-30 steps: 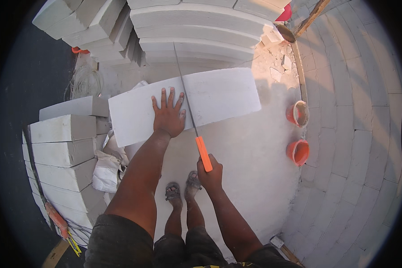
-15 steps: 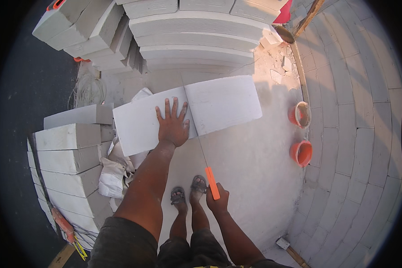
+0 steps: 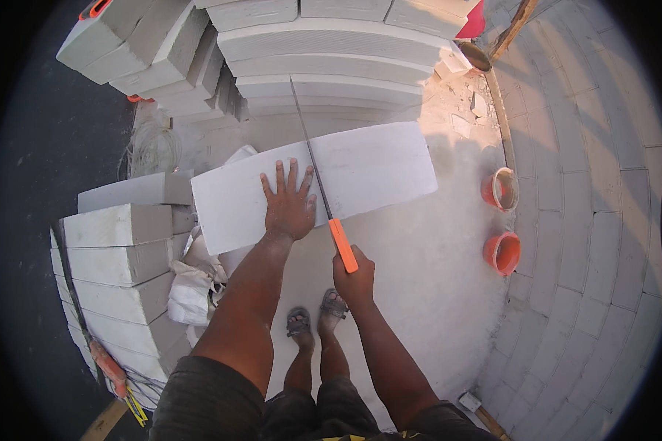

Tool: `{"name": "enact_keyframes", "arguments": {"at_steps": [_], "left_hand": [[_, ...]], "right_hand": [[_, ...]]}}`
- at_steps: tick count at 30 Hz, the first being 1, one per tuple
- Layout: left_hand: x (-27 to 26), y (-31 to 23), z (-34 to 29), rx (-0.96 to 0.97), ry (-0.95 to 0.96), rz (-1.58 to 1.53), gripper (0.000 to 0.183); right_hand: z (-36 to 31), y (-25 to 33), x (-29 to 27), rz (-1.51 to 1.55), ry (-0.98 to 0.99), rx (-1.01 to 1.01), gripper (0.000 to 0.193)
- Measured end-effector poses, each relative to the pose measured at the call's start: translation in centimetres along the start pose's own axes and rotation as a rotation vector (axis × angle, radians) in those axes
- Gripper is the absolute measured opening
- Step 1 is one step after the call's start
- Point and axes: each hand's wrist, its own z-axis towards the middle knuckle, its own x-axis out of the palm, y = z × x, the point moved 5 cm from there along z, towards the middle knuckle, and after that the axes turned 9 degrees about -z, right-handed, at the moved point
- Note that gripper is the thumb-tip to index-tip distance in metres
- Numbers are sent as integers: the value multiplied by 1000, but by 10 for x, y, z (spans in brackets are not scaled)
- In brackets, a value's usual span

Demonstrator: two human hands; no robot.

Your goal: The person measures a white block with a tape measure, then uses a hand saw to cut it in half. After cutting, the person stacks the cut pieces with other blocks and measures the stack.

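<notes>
A long white building block [image 3: 379, 165] lies slightly slanted in front of me, its right end farther away. My left hand [image 3: 290, 206] presses flat on its left part with the fingers spread. In my right hand [image 3: 354, 277] is the orange handle of a hand saw [image 3: 343, 245]. The saw's thin blade runs across the block just right of my left fingers, and its tip reaches past the far edge. How deep the blade sits in the block cannot be made out. Beneath the block's left end is a crumpled white sack [image 3: 191, 294], partly hidden.
Stacked white blocks [image 3: 324, 44] stand at the far side, and another stack [image 3: 110, 257] is at the left. A red angle-grinder-like tool [image 3: 107, 365] hangs by that stack. Two orange buckets [image 3: 502, 253] sit along the block wall [image 3: 588, 242] at right. Broken pieces [image 3: 478, 105] lie farther back.
My right hand has pushed the saw forward, away from me, so its handle is now close to the block's near edge. My left hand stays on the block.
</notes>
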Motion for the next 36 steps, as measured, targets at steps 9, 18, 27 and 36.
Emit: {"name": "enact_keyframes", "arguments": {"at_steps": [9,18,27,36], "left_hand": [[0,7,-4,9,-21,-76,64],[2,2,-6,-50,27,-54,65],[10,11,-2,-34,-54,-21,58],[4,7,0,-55,51,0,59]], "right_hand": [[-61,-27,1,-48,-45,-46,19],[-102,-59,-1,-29,-116,-92,20],[-84,-39,8,-52,-88,48,14],[-40,-30,10,51,-28,7,17]]}}
